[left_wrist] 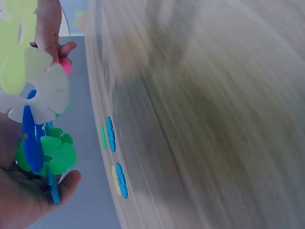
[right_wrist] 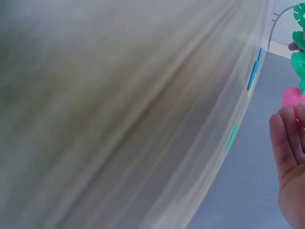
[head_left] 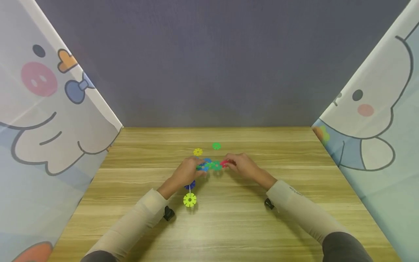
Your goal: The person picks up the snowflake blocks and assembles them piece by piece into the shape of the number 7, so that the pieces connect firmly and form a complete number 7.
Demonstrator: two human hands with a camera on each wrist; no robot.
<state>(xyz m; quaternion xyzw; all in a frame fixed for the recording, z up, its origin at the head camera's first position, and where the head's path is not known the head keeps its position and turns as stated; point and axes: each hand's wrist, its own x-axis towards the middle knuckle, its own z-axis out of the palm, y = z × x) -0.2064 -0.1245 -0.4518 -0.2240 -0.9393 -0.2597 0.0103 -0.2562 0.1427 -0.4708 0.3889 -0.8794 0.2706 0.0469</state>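
Note:
A chain of slotted plastic snowflake discs hangs between both hands above the table. My left hand [head_left: 187, 171] grips it near blue and green discs [left_wrist: 58, 155]. From that hand toward me hang a dark blue disc [head_left: 190, 185], a white disc [left_wrist: 50, 90] and a yellow-green disc [head_left: 190, 199]. Toward the right, a green disc [head_left: 216, 166] meets a pink disc [head_left: 224, 163]. My right hand [head_left: 243, 166] pinches the pink disc at its outer edge. In the right wrist view, the pink disc [right_wrist: 292, 98] sits at the fingertips, below the green disc [right_wrist: 298, 64].
Loose on the wood-grain table [head_left: 229, 225] behind the hands lie a yellow disc [head_left: 198, 151], a green disc [head_left: 216, 146] and blue discs [left_wrist: 121, 180]. A grey panel [head_left: 216, 65] stands at the back, with cartoon-printed cloths [head_left: 19, 153] at both sides.

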